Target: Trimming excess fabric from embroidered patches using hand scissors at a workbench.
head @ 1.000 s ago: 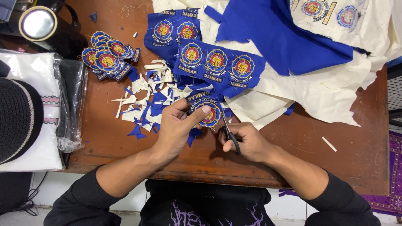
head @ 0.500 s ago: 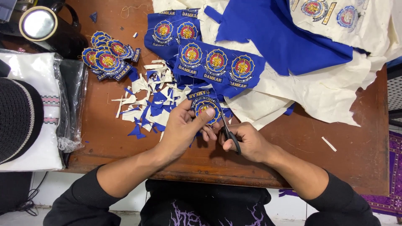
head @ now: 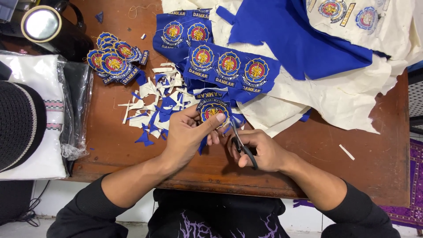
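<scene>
My left hand [head: 187, 136] pinches a round embroidered patch [head: 213, 109] on blue cloth, thumb across its lower edge. My right hand [head: 260, 150] grips small black-handled scissors [head: 240, 143], whose blades point up at the patch's right edge. Both hands meet over the front middle of the brown wooden table [head: 335, 172]. A blue cloth strip with three uncut patches [head: 229, 66] lies just behind the held one.
Cut patches lie stacked [head: 113, 61] at the back left, above a heap of white and blue offcuts [head: 154, 103]. Cream backing sheets and blue fabric [head: 317, 48] cover the back right. A black cap [head: 20, 123] on wrapped white cloth lies left; a lamp [head: 40, 24] stands behind.
My left hand has turned the patch slightly and shifted its thumb along the edge. The scissors stay at the patch's right side.
</scene>
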